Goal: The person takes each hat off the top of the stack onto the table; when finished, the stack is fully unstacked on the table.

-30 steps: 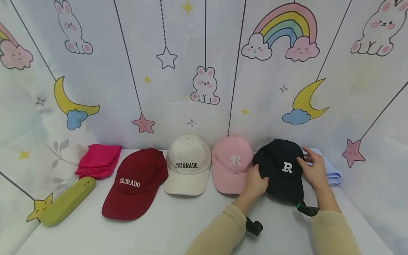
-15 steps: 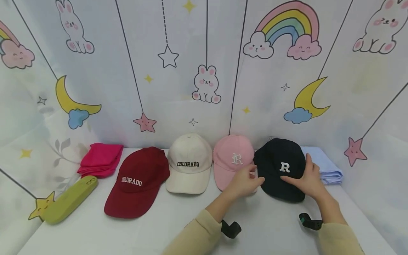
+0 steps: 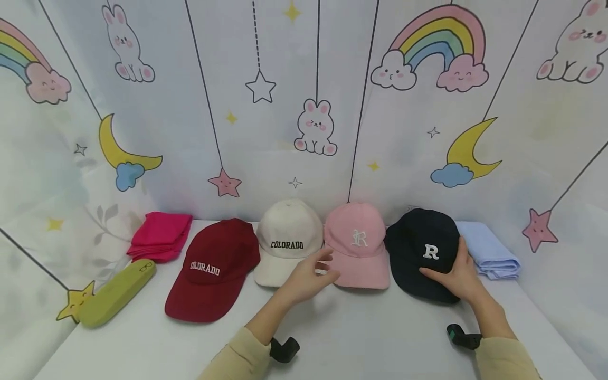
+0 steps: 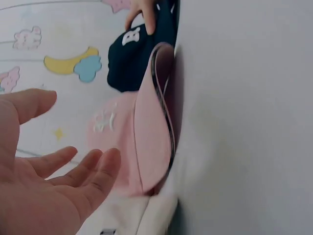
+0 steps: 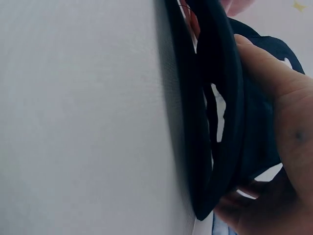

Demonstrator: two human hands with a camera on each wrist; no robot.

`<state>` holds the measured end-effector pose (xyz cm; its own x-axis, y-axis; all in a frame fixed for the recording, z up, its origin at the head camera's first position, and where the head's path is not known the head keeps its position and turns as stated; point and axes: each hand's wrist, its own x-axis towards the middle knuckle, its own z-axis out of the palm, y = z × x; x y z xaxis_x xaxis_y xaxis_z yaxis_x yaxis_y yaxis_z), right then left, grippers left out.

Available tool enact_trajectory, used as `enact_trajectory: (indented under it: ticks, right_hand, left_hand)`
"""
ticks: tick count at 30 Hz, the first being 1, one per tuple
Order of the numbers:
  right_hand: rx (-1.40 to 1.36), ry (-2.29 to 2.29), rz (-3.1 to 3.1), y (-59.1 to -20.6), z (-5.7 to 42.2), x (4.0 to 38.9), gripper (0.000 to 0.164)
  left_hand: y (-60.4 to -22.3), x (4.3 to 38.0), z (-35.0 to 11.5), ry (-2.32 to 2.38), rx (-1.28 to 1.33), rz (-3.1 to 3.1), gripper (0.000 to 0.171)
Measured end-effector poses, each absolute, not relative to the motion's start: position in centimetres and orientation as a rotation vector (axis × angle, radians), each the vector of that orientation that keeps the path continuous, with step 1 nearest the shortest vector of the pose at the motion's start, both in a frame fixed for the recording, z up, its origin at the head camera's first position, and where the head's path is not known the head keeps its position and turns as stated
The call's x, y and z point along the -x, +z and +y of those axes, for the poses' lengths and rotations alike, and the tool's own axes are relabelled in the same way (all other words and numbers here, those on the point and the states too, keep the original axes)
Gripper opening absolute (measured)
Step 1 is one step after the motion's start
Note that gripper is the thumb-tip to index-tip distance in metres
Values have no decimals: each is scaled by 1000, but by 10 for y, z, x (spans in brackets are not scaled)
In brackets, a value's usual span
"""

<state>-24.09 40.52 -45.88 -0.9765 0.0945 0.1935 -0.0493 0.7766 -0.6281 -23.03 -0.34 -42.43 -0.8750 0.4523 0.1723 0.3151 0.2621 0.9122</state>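
A black baseball cap (image 3: 415, 237) with a white R stands at the right end of a row of caps. My right hand (image 3: 458, 277) grips its right side, thumb on the front and fingers round the edge; the right wrist view shows the thumb (image 5: 259, 63) lying against the cap. My left hand (image 3: 306, 279) hovers with loosely spread fingers before the white cap (image 3: 287, 227) and the pink cap (image 3: 356, 224), holding nothing. In the left wrist view its fingers (image 4: 100, 181) overlap the pink cap's outline. A dark red cap (image 3: 218, 269) lies farther left, tilted.
Folded bright pink cloth (image 3: 161, 235) and a long green case (image 3: 116, 295) lie at the far left. Folded light blue cloth (image 3: 491, 250) sits behind my right hand. A printed fabric backdrop (image 3: 266, 142) rises behind the white table (image 3: 361, 338).
My left hand has let go of the black cap and moved left past the pink cap. My right hand shifted its thumb to the cap's lower front. The head view turned slightly left.
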Motion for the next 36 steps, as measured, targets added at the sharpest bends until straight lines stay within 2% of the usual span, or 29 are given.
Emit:
enact_trajectory:
  ticks: [13, 25, 36]
  right_hand:
    - [28, 976, -2720, -461, 406, 249, 133]
    - [11, 970, -2727, -458, 404, 255, 130]
    - [20, 820, -2704, -410, 378, 249, 127]
  left_hand:
    - [-418, 223, -71, 1712, -722, 2494, 78]
    - [-416, 216, -136, 1771, -714, 2647, 77]
    - [-409, 209, -176, 1823, -673, 2749, 76]
